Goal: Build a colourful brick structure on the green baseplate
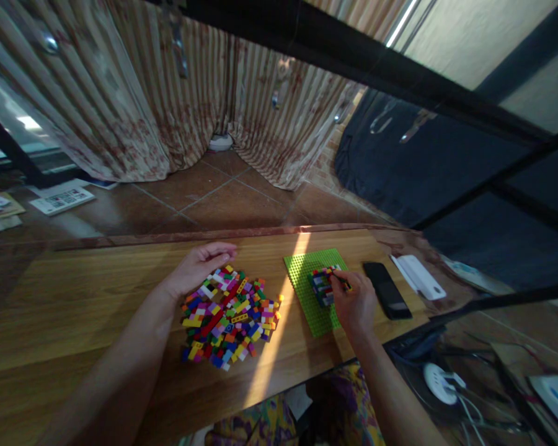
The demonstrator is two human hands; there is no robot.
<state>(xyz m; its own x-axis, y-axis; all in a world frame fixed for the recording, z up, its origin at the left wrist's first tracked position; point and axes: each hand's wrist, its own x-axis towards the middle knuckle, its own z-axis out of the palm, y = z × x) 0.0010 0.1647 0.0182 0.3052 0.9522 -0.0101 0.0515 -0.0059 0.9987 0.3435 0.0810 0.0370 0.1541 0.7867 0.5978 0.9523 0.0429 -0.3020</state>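
Loose bricks (235, 319) lie heaped on the surface (102, 285). To their right, the right hand (354, 298) partly covers the brick build (322, 291); whether its grip pinches a piece, I cannot tell. Likely light and stiff, best held by its sides, the build sits on a green baseplate (301, 274), long axis pointing away, leaning left. Farther off, the left hand's (204, 265) grip hangs loosely spread.

The left hand (202, 266) and right hand (356, 303) are bare; the left forearm (137, 347) and right forearm (388, 384) are likewise uncovered where visible. Below the near edge of the brown wood-grain tabletop (32, 310), a soft cloth garment (255, 424) covers the legs, printed in irregular yellow and purple with darker patches. Its cut is indeterminable.
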